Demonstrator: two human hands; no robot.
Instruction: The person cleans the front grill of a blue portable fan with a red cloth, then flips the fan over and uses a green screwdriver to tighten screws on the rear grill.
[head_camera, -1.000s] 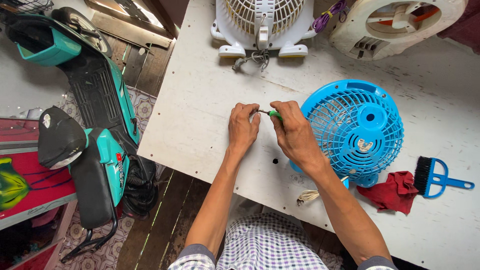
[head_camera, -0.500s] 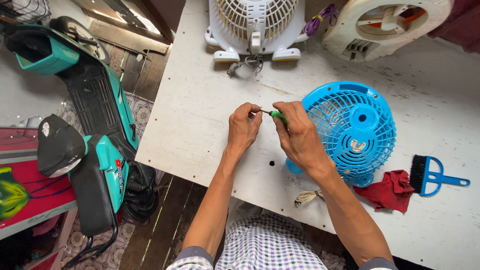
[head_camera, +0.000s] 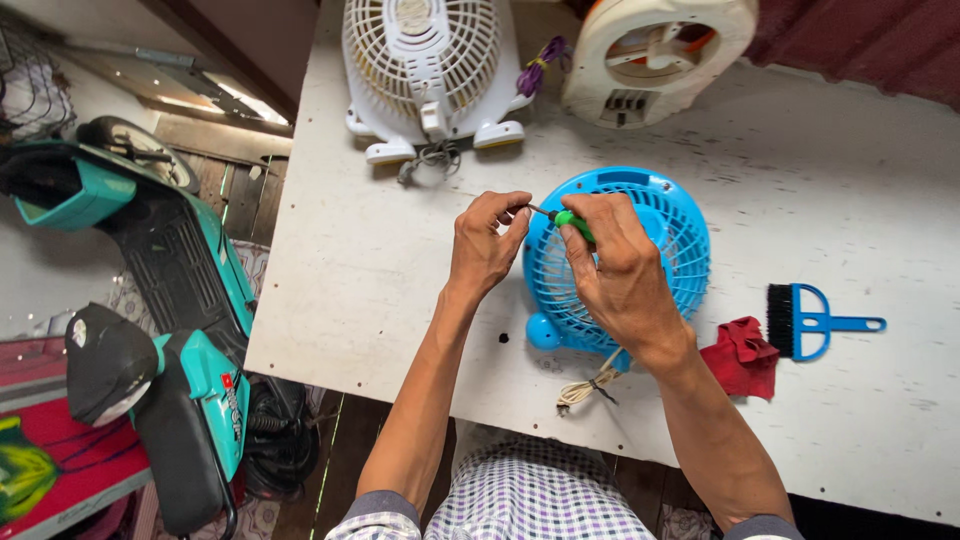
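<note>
My right hand (head_camera: 618, 270) grips a small green-handled screwdriver (head_camera: 572, 223), its metal shaft pointing left. My left hand (head_camera: 487, 245) pinches at the shaft's tip with closed fingers; whatever sits between those fingertips is too small to make out. Both hands hover above the left part of a round blue fan (head_camera: 660, 250) lying flat on the white table (head_camera: 370, 260). The fan's pale coiled cord (head_camera: 590, 385) trails toward the table's near edge.
A white fan (head_camera: 425, 60) and a cream fan housing (head_camera: 660, 50) lie at the table's far side. To the right are a red cloth (head_camera: 743, 357) and a blue brush (head_camera: 810, 322). A teal scooter (head_camera: 150, 300) stands left of the table.
The view has shifted, so the table and fans sit lower and more to the left. Both hands stay together at the screwdriver, now over the blue fan's left edge.
</note>
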